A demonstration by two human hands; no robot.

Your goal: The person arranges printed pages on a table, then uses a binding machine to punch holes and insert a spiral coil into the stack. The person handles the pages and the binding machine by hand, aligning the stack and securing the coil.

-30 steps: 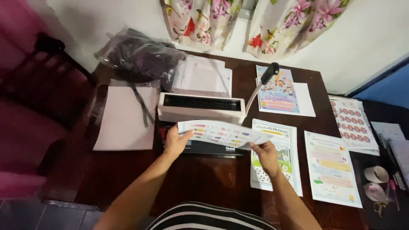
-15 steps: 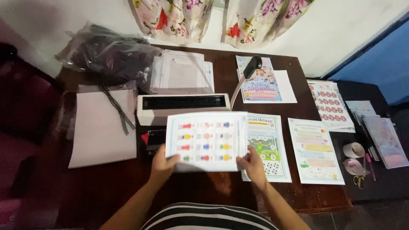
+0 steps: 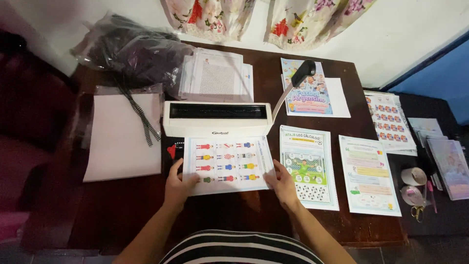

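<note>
A stack of printed sheets (image 3: 227,164) with rows of small coloured figures lies flat on the base of a white binding machine (image 3: 217,119), its far edge pushed into the machine's slot. My left hand (image 3: 178,183) grips the stack's near left corner. My right hand (image 3: 282,183) presses on the near right corner. The machine's lever (image 3: 298,78), black-handled, stands raised at the right. The machine sits mid-table on a dark wooden table (image 3: 122,210).
Black spiral combs (image 3: 141,117) lie on blank white sheets (image 3: 119,142) at the left. A dark plastic bag (image 3: 132,51) and a paper pile (image 3: 217,76) sit behind. Printed worksheets (image 3: 308,166) (image 3: 369,176) lie right, with notebooks (image 3: 447,164), tape rolls (image 3: 413,186) and scissors (image 3: 417,212).
The printed stack was held up and tilted in front of the machine; both hands have lowered it flat and slid its far edge into the slot. The view has shifted.
</note>
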